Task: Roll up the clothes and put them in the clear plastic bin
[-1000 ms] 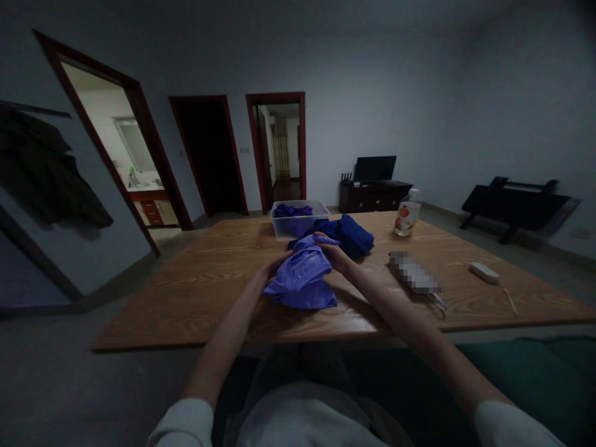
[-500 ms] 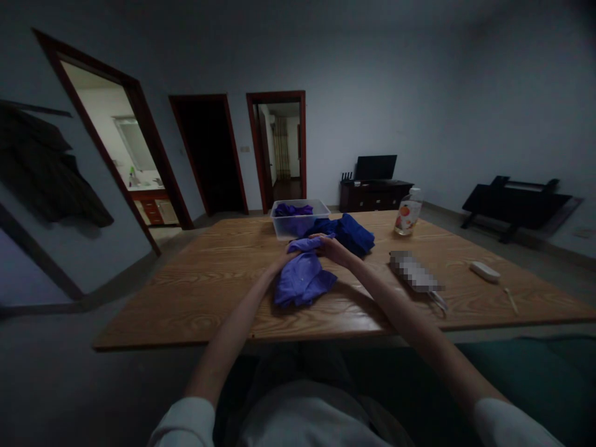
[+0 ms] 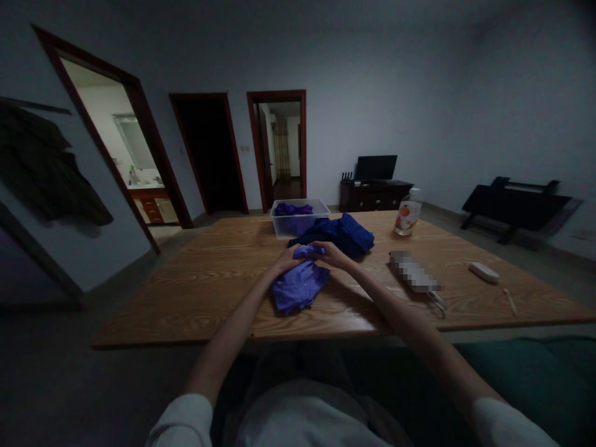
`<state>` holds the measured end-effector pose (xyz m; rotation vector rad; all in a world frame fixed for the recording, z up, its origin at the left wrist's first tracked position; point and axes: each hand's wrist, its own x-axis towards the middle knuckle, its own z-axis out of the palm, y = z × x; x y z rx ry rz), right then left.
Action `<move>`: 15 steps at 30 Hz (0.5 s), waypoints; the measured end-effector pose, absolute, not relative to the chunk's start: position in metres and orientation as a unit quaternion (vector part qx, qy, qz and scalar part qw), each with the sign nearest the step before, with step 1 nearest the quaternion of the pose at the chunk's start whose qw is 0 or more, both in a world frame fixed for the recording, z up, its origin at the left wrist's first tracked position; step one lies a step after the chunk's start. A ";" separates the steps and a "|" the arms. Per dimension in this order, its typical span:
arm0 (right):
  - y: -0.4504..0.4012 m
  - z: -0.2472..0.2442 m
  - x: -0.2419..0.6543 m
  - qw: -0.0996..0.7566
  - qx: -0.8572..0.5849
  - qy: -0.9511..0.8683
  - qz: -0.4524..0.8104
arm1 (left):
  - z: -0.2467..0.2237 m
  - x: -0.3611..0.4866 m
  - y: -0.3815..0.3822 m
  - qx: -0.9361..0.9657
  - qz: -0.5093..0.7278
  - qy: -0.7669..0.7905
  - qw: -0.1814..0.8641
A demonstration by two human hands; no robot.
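Observation:
A light purple garment [image 3: 300, 287] lies crumpled on the wooden table in front of me, its far end bunched up between my hands. My left hand [image 3: 285, 259] is closed on the left side of that bunched end. From the right, my right hand [image 3: 329, 254] grips the same end, its fingers partly hidden by the cloth. Just beyond my hands is a heap of dark blue cloth [image 3: 351, 234]. Behind it to the left stands a clear plastic bin [image 3: 285, 230] with dark purple cloth [image 3: 293, 210] inside.
On the right of the table [image 3: 186, 298] stand a clear bottle with a fruit label [image 3: 406, 217], a blurred-out flat object with a strap [image 3: 414, 273], a white oblong case [image 3: 484, 272] and a thin pale stick [image 3: 510, 302]. The table's front edge runs close to me.
Both hands have drawn slightly towards me, rolling or bunching the far end of the purple garment. More of the dark blue cloth now shows behind them.

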<state>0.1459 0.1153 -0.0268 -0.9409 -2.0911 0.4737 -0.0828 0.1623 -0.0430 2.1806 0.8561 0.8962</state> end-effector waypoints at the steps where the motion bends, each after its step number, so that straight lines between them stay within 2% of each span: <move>1: 0.117 -0.028 0.146 0.402 -0.367 -0.822 0.166 | -0.042 -0.082 0.162 0.807 0.341 0.322 0.359; 5: 0.117 -0.030 0.143 0.439 -0.373 -0.814 0.071 | -0.037 -0.083 0.162 0.716 0.333 0.303 0.534; 10: 0.110 -0.032 0.141 0.434 -0.374 -0.820 -0.025 | -0.040 -0.090 0.162 0.615 0.270 0.312 0.672; 13: 0.105 -0.031 0.142 0.426 -0.371 -0.822 -0.069 | -0.042 -0.091 0.163 0.606 0.265 0.304 0.686; 15: 0.101 -0.028 0.142 0.418 -0.365 -0.825 -0.099 | -0.043 -0.091 0.164 0.648 0.271 0.290 0.650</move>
